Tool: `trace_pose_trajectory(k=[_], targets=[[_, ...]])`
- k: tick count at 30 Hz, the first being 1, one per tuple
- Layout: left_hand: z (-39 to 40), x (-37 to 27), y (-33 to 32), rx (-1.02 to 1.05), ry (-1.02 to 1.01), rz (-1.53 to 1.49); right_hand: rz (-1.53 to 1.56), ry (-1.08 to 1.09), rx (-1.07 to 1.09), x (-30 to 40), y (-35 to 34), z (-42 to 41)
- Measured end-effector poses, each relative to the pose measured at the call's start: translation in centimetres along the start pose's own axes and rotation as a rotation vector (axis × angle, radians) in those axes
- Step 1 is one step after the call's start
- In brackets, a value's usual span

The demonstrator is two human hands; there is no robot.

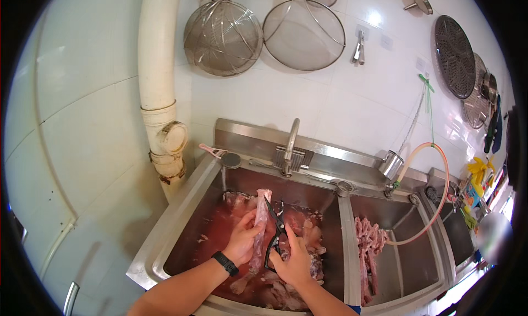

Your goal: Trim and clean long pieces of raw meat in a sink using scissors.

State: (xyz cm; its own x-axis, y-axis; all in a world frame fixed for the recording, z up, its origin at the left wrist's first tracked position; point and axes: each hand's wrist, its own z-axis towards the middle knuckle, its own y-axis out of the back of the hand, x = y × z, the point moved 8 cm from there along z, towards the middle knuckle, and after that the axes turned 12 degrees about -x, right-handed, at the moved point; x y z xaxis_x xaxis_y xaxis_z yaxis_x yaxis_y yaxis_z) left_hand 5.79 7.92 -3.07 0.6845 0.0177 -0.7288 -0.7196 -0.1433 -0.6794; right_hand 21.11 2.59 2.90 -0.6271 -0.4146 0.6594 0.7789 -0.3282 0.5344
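Over the left basin of a stainless steel sink [344, 250], my left hand [243, 238] grips a long piece of raw, pinkish meat or poultry neck [261, 219], held roughly upright. Black-handled kitchen scissors [277, 229] are in my right hand [292, 256], just right of the piece, their blades parted and pointing away from me near its upper end. Below both hands, more raw meat pieces [312, 233] lie in reddish water [214, 233]. My left wrist wears a black band.
Raw meat pieces [365, 237] hang or lie along the left side of the right basin. A faucet [292, 143] rises behind the left basin. A hose [445, 184] arches into the right basin. A metal cup [390, 164] hangs by a chain. Large strainers [305, 35] hang on the tiled wall.
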Motion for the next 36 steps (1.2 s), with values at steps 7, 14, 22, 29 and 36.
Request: trace_pose_trajectory(k=[7,14,22,29,36], targets=[[0.1,0.3,0.4,-0.017,0.096,-0.18,0.062,0.096,0.012,2.0,-2.4,-1.0],[-0.9,-1.1,-0.7,-0.076,0.058,-0.241,-0.052,0.098,0.119,1.7,-2.1,-2.2],[0.0,-0.5,0.6,-0.064,0.115,-0.276,0.044,0.127,0.205,-0.3,-5.0,-2.6],[-1.0,-0.8,-0.7,-0.079,0.118,-0.233,-0.054,0.092,0.064,1.4,-1.9,-1.2],[-1.0,0.1,-0.5,-0.012,0.039,-0.101,-0.123,0.08,0.15,0.5,-3.0,-1.5]])
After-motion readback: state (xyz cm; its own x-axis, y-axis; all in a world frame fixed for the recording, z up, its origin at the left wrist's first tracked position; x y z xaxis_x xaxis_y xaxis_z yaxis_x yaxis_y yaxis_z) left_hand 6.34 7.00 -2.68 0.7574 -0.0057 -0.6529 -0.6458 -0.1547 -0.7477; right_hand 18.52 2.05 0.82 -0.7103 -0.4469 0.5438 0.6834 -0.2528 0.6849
